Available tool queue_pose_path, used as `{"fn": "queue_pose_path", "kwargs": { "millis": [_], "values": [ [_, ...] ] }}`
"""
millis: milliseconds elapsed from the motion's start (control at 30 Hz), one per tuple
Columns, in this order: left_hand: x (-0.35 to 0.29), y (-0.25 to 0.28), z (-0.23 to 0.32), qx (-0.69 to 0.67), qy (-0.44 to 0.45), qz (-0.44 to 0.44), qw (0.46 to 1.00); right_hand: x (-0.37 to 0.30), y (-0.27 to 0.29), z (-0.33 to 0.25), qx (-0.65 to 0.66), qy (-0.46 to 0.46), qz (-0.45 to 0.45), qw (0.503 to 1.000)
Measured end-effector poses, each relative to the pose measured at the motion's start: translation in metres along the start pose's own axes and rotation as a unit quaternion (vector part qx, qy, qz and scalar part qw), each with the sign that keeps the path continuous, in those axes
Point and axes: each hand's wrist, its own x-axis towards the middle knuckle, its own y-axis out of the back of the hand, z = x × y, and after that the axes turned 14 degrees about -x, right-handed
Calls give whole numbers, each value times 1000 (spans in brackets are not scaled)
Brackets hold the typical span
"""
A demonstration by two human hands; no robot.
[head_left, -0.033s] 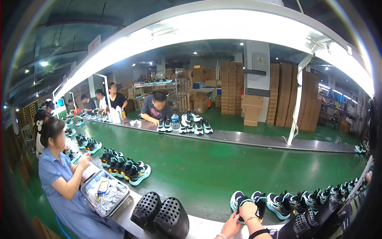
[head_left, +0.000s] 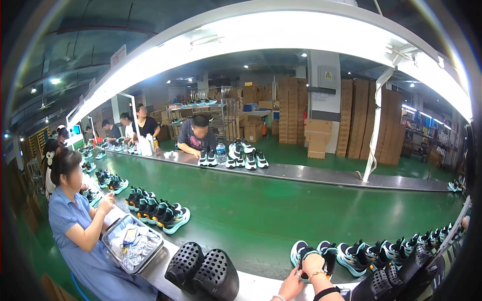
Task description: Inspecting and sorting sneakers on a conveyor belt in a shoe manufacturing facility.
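At the near right of the green belt, a black, white and teal sneaker [head_left: 297, 249] sits with its toe pointing away. My right hand [head_left: 313, 263], wearing a gold bracelet, is curled down at its opening, with the fingertips hidden. Close against it, my left hand [head_left: 291, 286] has its fingers bent together at the shoe's heel end. A second sneaker [head_left: 329, 254] of the same kind stands just right of my hands. Further right, a row of matching sneakers [head_left: 353, 258] runs along the belt's edge.
Two black perforated shoe-shaped pieces [head_left: 216, 273] stand left of my hands, with similar ones [head_left: 374, 286] at right. A co-worker in blue [head_left: 75, 213] sits beside a tray [head_left: 159, 247] of small packets. Several sneakers [head_left: 173, 220] line the belt [head_left: 261, 210]. Another person leans over the far ledge [head_left: 311, 176].
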Motion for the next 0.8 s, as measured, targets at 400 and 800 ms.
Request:
{"fn": "queue_pose_path", "kwargs": {
  "millis": [400,800],
  "values": [
    [7,5,27,58,26,50,997,-7,34,15,92,44,-122,987],
    [38,-19,63,220,-273,-117,929,-214,141,288,1,-280,470,837]
  ]
}}
